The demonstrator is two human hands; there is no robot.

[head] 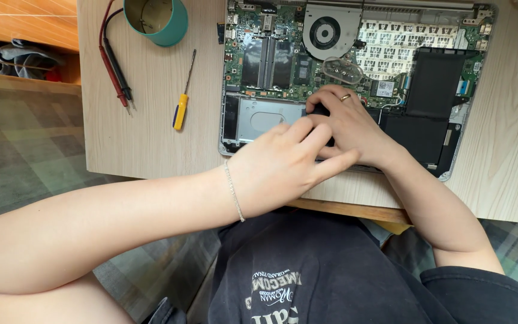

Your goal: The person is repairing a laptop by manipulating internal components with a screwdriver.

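Laptop [355, 72], opened up at the table's near edge: both hands, left [283, 165] and right [349, 123], are gripping a black part [321, 111] inside.

A pale wood-grain counter [151, 138] carries an opened laptop [355, 72] toward its right side, a yellow-handled screwdriver [182, 99] mid-left, red and black probes [115, 66] near the left edge, and a teal cup [157, 21] at the far edge.
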